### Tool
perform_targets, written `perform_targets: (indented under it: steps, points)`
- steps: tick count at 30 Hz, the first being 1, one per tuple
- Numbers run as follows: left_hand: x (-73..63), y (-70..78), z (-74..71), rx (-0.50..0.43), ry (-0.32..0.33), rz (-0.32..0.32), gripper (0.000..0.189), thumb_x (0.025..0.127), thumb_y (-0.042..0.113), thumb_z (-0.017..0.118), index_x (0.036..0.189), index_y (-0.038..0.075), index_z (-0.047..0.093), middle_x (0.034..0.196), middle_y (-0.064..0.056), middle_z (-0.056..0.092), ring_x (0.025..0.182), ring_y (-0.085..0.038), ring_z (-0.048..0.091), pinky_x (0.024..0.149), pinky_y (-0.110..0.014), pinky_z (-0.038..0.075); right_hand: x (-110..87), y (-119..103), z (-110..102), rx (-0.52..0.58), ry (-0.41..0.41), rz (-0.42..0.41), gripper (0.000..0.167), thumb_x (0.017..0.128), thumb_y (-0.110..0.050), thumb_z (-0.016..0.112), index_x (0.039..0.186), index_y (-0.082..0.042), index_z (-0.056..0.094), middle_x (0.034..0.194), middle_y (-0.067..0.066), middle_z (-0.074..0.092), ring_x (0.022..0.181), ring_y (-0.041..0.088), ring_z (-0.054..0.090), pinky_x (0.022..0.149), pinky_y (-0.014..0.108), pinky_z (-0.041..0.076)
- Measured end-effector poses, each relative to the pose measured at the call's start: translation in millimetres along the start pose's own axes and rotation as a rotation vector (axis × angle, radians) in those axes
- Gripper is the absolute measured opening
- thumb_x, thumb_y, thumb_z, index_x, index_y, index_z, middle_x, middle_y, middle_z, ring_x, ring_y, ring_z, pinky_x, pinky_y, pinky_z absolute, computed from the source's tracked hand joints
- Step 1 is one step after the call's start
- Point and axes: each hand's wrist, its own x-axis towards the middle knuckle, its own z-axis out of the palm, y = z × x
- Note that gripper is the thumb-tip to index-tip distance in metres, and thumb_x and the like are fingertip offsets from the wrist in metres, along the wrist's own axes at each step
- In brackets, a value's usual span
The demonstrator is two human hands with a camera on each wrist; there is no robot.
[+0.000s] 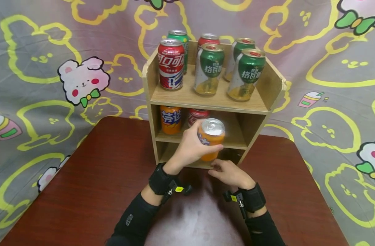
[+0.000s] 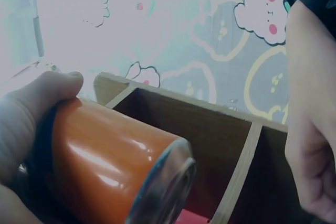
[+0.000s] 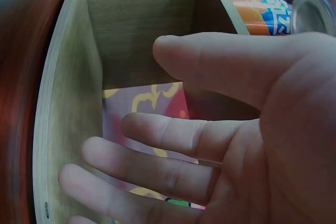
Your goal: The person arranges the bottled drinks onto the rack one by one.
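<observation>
My left hand (image 1: 190, 147) holds an orange soda can (image 1: 217, 139) upright in front of the shelf's middle level, thumb on the near side. In the left wrist view the orange can (image 2: 105, 156) appears close up, its silver end facing the lower right. My right hand (image 1: 232, 173) is just below that can, beside the bottom level of the wooden shelf (image 1: 212, 106). The right wrist view shows the right hand (image 3: 236, 140) with spread, fairly straight fingers and nothing in it, in front of the bottom compartment.
On the middle level stand another orange can (image 1: 171, 119) and a red can (image 1: 197, 114), partly hidden. The top level bears a red cola can (image 1: 171, 65), green-and-white cans (image 1: 209, 70) and others behind. The shelf stands on a brown table (image 1: 98, 171) before a patterned cloth (image 1: 120, 44).
</observation>
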Motion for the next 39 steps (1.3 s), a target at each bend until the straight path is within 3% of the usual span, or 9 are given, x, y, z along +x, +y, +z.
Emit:
perform_targets:
  steps: [8,15,19,30,39]
  points:
    - [14.7,0.7,17.4,-0.032,-0.063,-0.024,0.072,0.069,0.023,0.085,0.129,0.011,0.046,0.112,-0.001,0.06,0.097,-0.013,0.059,0.081,-0.03,0.049,1.5,3,2,0.03,-0.011,-0.014,0.034,0.093,-0.028,0.061,0.116,-0.002,0.062,0.108,0.008,0.065,0.097,0.023,0.062,0.081,0.042,0.05]
    - [25.1,3.6,31.6,0.0,-0.039,-0.033,0.07,0.069,0.025,0.085,0.126,0.01,0.048,0.108,0.003,0.061,0.094,-0.009,0.058,0.078,-0.028,0.048,1.3,9,4,0.04,0.02,-0.084,0.024,0.091,-0.022,0.064,0.106,-0.003,0.064,0.101,0.007,0.065,0.091,0.02,0.062,0.078,0.039,0.051]
    - [33.1,8.4,37.5,0.05,-0.035,-0.06,0.07,0.068,0.03,0.086,0.125,0.011,0.049,0.105,0.004,0.061,0.09,-0.009,0.058,0.076,-0.028,0.049,0.9,9,3,0.049,0.037,-0.076,0.027,0.091,-0.024,0.065,0.105,-0.002,0.063,0.098,0.005,0.065,0.087,0.017,0.062,0.077,0.037,0.051]
    - [46.8,6.0,41.5,0.043,-0.044,-0.07,0.064,0.068,0.027,0.085,0.12,0.01,0.051,0.097,0.004,0.061,0.082,-0.01,0.06,0.072,-0.027,0.05,-0.3,5,1,0.02,0.039,-0.038,0.029,0.091,-0.027,0.063,0.105,-0.003,0.064,0.098,0.005,0.066,0.088,0.018,0.063,0.078,0.04,0.051]
    - [53.8,0.6,45.4,0.064,-0.026,-0.041,0.074,0.068,0.026,0.086,0.129,0.012,0.046,0.1,0.004,0.06,0.084,-0.009,0.059,0.075,-0.026,0.048,-1.3,5,1,0.025,0.035,-0.019,0.027,0.091,-0.027,0.062,0.107,-0.005,0.064,0.095,0.001,0.066,0.085,0.014,0.062,0.076,0.037,0.051]
